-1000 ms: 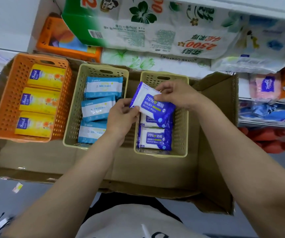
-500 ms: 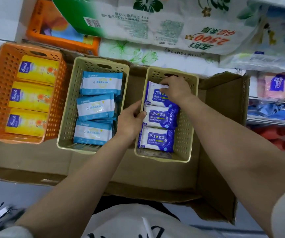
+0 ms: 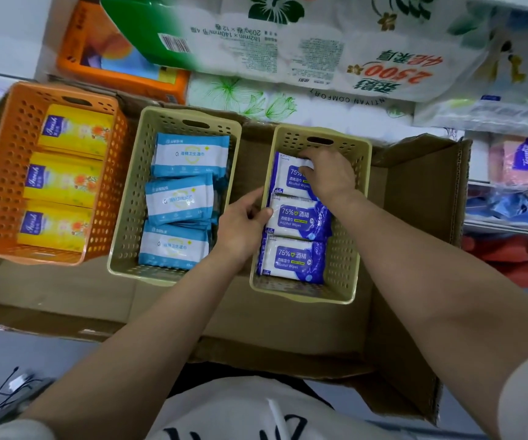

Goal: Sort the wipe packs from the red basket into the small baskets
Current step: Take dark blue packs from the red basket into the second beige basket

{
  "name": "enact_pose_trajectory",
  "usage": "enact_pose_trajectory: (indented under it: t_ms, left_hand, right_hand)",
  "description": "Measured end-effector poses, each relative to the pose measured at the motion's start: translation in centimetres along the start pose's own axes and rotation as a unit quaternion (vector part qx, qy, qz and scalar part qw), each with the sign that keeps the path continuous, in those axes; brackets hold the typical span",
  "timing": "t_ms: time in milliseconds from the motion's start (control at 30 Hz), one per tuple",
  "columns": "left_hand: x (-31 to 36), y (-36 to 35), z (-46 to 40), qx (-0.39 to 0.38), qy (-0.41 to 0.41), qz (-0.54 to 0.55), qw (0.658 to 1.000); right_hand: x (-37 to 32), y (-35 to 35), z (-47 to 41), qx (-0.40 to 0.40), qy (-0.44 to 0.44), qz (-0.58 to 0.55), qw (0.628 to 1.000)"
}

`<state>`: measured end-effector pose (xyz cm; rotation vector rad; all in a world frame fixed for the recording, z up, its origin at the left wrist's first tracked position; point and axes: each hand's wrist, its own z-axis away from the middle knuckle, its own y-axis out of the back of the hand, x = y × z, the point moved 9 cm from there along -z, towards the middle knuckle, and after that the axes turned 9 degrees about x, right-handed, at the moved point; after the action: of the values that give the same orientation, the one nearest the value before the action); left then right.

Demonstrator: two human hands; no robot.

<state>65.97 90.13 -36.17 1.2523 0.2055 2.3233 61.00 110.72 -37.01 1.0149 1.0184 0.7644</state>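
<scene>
Inside beige basket (image 3: 356, 217) — right hand (image 3: 327, 176) on pack (image 3: 289, 179)

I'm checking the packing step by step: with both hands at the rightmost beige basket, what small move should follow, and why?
Probably lift the right hand off the far dark-blue alcohol wipe pack: it already lies flat in the right beige perforated basket, in line with two like packs, while the left hand touches the middle dark-blue pack.
</scene>
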Motion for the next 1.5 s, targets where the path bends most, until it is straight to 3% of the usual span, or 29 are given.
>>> enact_pose_trajectory:
  t_ms: [267, 467, 667, 833, 1033, 1267, 1500]
  left_hand:
    - [0.5, 0.3, 0.3, 0.019, 0.005, 0.0, 1.0]
    - [2.3, 2.9, 1.9, 0.047, 0.002, -0.059, 0.997]
    - [6.3, 9.6, 5.1, 0.057, -0.058, -0.071, 0.994]
    - [7.8, 20.1, 9.0, 0.099, -0.157, -0.081, 0.979]
    - [4.9, 35.9, 15.7, 0.186, -0.306, -0.161, 0.92]
    - [-3.7, 54.3, 21.3, 0.265, -0.336, -0.297, 0.854]
    - [-10.8, 67.8, 21.0, 0.3, -0.299, -0.313, 0.85]
  right_hand:
    - [-0.1, 1.5, 0.3, -0.006, -0.027, 0.013, 1.0]
    - [-1.3, 4.8, 1.8, -0.063, -0.015, 0.04, 0.997]
    - [-5.7, 11.9, 5.6, -0.003, 0.009, 0.036, 0.999]
    - [-14.7, 17.2, 11.5, 0.122, 0.085, 0.034, 0.988]
    - [-29.2, 17.7, 21.3, 0.223, 0.168, 0.02, 0.96]
    - [-45.2, 11.6, 28.6, 0.22, 0.216, -0.025, 0.951]
    - [-60.3, 4.2, 29.5, 0.169, 0.276, -0.037, 0.945]
